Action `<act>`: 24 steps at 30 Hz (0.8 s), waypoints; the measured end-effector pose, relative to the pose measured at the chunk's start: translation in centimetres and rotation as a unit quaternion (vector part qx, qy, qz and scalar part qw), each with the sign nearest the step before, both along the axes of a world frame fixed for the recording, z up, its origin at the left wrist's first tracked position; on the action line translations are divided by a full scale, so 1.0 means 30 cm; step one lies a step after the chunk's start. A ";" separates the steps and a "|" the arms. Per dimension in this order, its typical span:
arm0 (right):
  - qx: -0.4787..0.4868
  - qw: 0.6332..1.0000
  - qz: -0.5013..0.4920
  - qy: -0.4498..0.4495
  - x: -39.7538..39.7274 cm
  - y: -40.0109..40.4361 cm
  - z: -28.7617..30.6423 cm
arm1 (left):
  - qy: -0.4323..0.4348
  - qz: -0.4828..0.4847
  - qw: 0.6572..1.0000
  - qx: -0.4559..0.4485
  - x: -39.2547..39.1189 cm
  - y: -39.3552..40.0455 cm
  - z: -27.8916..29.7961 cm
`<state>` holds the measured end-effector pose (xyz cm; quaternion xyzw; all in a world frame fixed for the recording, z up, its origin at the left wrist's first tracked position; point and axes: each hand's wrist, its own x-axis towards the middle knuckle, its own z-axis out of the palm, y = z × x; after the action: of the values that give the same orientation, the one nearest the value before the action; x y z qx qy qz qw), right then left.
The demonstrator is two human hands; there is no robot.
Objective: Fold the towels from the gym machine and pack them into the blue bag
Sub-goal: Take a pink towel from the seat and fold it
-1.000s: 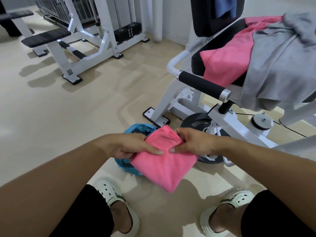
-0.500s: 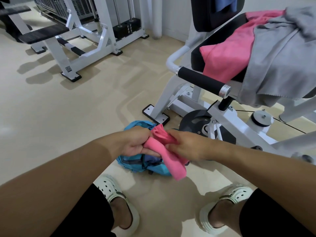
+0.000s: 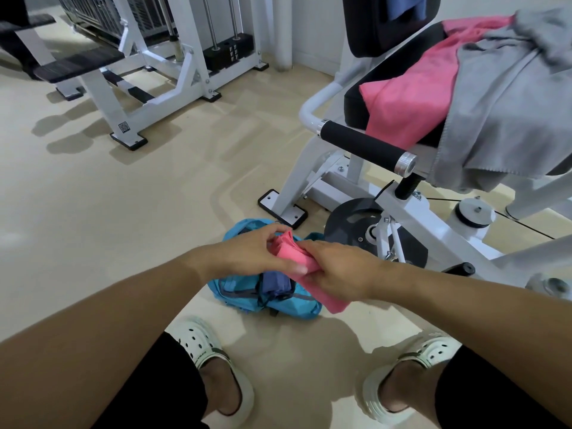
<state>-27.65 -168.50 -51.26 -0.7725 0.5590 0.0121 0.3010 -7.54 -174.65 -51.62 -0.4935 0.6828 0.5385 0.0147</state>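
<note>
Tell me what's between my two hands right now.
A folded pink towel: the left hand and right hand both grip it above the blue bag, in the head view.

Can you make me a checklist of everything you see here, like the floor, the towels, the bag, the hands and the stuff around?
Surface: beige floor, shadows on it.
Job's things: folded pink towel held above the blue bag; bag open, something dark blue inside; pink towel and grey towel on the machine seat.
Clutter: nothing seen.
Hands: left hand and right hand both grip the folded towel.
Cables: thin cable under the machine.
Surroundings: white weight machine, white clogs.
</note>
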 end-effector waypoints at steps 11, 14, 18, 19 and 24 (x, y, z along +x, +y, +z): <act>0.099 0.989 -0.032 -0.109 -0.038 -0.029 -0.026 | 0.100 -0.002 0.993 -0.055 0.033 -0.039 -0.009; 0.098 0.986 -0.016 -0.136 -0.031 -0.022 -0.025 | 0.079 -0.026 0.996 -0.034 0.047 -0.052 -0.013; 0.087 0.991 0.003 -0.099 -0.018 -0.025 -0.049 | 0.009 -0.051 0.999 0.012 0.071 -0.064 -0.045; 0.090 0.993 0.009 -0.071 -0.018 -0.025 -0.068 | -0.024 -0.056 0.998 0.000 0.077 -0.070 -0.060; 0.113 0.991 0.027 0.067 -0.047 -0.021 -0.176 | -0.162 -0.025 0.984 -0.063 0.132 -0.129 -0.124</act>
<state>-29.06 -169.12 -56.55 -0.7456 0.5520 0.1353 0.3481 -3.59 -178.50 -55.33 -0.5569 0.7162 0.4065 0.1079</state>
